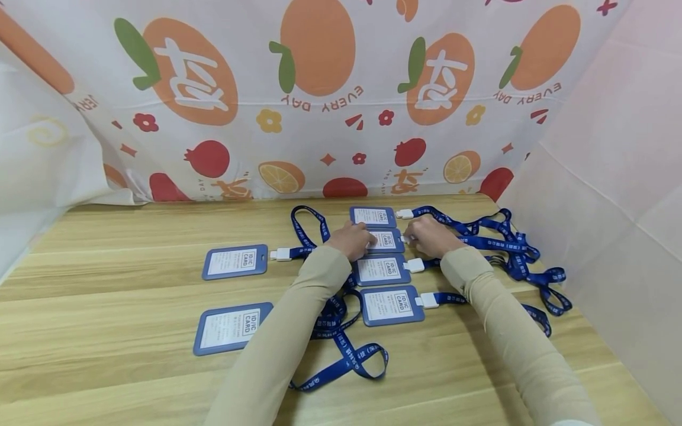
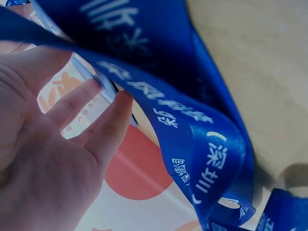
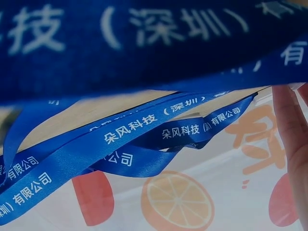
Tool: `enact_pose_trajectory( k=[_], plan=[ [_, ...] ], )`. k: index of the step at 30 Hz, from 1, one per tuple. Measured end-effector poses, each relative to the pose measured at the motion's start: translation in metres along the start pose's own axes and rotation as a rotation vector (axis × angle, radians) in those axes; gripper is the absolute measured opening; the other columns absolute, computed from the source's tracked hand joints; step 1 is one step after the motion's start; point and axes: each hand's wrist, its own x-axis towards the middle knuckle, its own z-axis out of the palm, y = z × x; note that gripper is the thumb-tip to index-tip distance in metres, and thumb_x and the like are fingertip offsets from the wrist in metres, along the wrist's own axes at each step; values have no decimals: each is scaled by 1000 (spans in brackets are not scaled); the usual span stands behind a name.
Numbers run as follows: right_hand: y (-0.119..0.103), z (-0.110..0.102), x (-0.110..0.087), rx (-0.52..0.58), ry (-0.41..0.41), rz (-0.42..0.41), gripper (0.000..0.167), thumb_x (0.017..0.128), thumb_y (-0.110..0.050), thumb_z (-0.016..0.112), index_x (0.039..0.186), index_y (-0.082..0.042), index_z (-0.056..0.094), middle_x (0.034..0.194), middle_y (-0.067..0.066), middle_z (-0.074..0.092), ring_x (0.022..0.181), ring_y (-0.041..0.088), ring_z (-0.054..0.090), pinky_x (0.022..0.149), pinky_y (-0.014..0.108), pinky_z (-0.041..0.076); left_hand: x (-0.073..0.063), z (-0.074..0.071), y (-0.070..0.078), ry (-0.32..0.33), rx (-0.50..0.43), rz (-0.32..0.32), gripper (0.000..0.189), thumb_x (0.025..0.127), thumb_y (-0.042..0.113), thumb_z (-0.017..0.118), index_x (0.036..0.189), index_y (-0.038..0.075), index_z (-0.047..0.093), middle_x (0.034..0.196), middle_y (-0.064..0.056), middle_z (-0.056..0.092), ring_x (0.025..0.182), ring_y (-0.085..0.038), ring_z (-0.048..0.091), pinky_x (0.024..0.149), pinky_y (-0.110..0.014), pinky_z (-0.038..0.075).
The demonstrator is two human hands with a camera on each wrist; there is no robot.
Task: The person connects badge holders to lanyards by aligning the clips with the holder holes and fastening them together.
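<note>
Several blue ID card holders lie flat in a column at the middle of the table, each with a white clip to its right. My left hand [image 1: 350, 240] touches the left end of the second card holder from the back [image 1: 387, 241], its fingers extended along the edge in the left wrist view. My right hand [image 1: 429, 236] pinches the small white clip [image 1: 404, 239] at that holder's right end. A blue lanyard [image 1: 487, 243] runs from there to the right, under the hand. In the right wrist view, printed blue straps [image 3: 130, 127] cover much of the scene beside my fingers [image 3: 291, 130].
Two more card holders lie on the left, an upper one [image 1: 234, 261] and a lower one [image 1: 224, 329] partly behind my left sleeve. Looped lanyards [image 1: 346, 355] spread near the middle, others at the right. A fruit-print curtain [image 1: 319, 136] stands behind the wooden table [image 1: 133, 390].
</note>
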Motion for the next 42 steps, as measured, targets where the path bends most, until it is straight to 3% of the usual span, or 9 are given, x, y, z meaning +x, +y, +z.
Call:
enact_pose_trajectory(
  k=[10, 17, 27, 42],
  plan=[
    [0, 0, 1, 8, -3, -2, 22, 87, 11, 70, 108, 6, 76, 106, 18, 73, 101, 32, 69, 90, 42, 56, 5, 3, -3, -3, 13, 0, 40, 101, 18, 65, 140, 24, 64, 147, -8, 53, 122, -30, 47, 103, -40, 45],
    [-1, -1, 2, 4, -13, 5, 21, 88, 10, 70, 108, 6, 76, 105, 17, 73, 100, 31, 69, 90, 42, 56, 1, 1, -1, 8, 12, 4, 39, 101, 17, 65, 139, 23, 65, 144, -8, 55, 120, -30, 48, 102, -41, 46],
    [-1, -2, 2, 13, -24, 15, 22, 88, 10, 69, 109, 6, 76, 105, 17, 73, 99, 31, 69, 89, 41, 56, 3, 0, -1, -4, 14, 6, 39, 101, 18, 65, 140, 24, 64, 147, -8, 53, 126, -31, 47, 106, -43, 44],
    [2, 1, 1, 32, 18, -23, 21, 87, 12, 69, 106, 5, 77, 102, 17, 73, 99, 32, 70, 89, 42, 56, 5, 1, -3, 14, 21, 24, 39, 99, 19, 67, 138, 23, 66, 144, -7, 56, 124, -30, 49, 105, -41, 45]
  ],
)
